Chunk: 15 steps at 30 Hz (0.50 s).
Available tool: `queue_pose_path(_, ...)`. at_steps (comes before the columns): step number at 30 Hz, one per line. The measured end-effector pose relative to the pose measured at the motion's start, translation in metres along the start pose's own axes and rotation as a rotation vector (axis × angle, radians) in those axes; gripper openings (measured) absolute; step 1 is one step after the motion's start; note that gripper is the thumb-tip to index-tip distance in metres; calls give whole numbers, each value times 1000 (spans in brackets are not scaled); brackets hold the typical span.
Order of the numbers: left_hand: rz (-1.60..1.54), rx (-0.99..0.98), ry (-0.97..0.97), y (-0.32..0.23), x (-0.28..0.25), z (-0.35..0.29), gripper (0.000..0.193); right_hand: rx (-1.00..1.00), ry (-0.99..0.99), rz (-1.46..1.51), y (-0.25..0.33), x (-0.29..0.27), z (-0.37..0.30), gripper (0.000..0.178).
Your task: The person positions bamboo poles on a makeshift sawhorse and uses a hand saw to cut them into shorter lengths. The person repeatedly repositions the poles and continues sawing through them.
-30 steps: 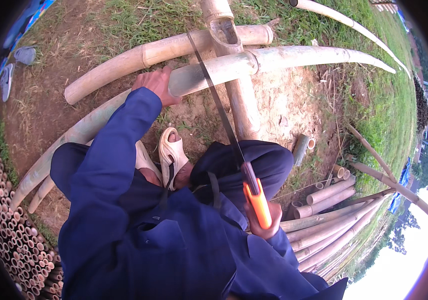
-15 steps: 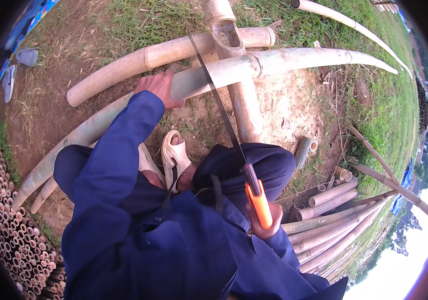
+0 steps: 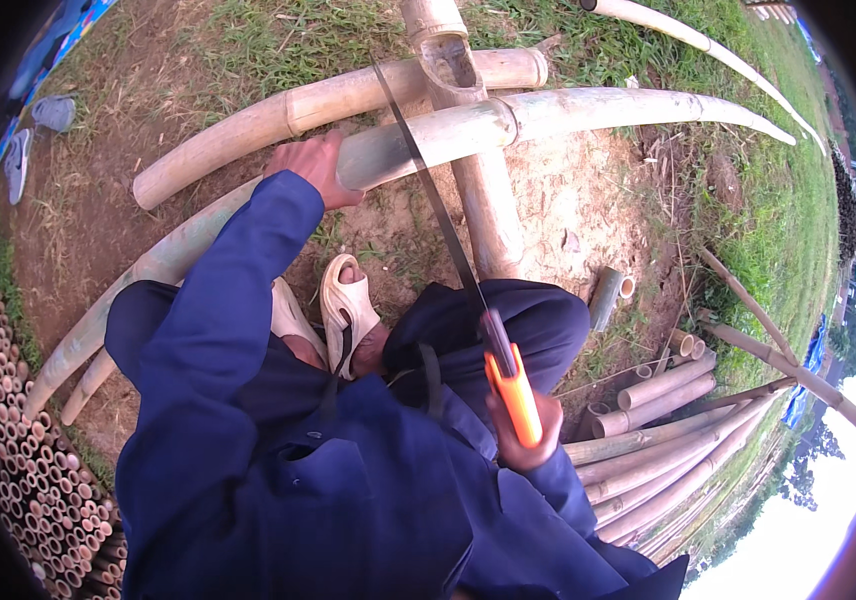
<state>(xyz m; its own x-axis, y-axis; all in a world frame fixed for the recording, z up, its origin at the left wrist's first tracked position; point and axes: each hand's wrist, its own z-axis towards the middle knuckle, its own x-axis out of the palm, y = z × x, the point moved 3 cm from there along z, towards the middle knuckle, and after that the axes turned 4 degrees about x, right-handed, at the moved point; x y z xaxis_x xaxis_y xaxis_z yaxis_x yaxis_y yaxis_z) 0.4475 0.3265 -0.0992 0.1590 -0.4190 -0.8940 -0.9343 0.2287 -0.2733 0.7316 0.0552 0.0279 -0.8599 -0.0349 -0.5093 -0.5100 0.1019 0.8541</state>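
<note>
A long bamboo pole (image 3: 563, 112) runs from the lower left to the upper right in front of me. My left hand (image 3: 313, 167) is closed around it, left of the saw. In my right hand (image 3: 531, 440) is a hand saw (image 3: 441, 215) by its orange and black handle. Its dark, thin blade slants up and left, lying across the pole between my left hand and a node. Whether the teeth have cut in cannot be made out. Under the pole a thicker bamboo post (image 3: 488, 205) with a notch cut in it lies crosswise.
Another bamboo length (image 3: 348, 98) lies behind the pole. Several cut pieces (image 3: 663, 393) and long poles (image 3: 668, 470) lie at the right. Stacked bamboo tubes (image 3: 33, 470) fill the lower left. My sandalled feet (image 3: 348, 310) are below the pole.
The saw and my right hand have shifted very slightly, the blade still across the pole. My left hand keeps its grip. The whole view has moved a little.
</note>
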Motion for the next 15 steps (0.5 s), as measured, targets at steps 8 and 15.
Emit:
queue_pose_path(8,-5,69,-94,8,-6,7,80,121,35,206,-13,52,77,13)
queue_pose_path(15,11,8,-39,-1,4,0,76,127,66,-35,3,-5,-8,23)
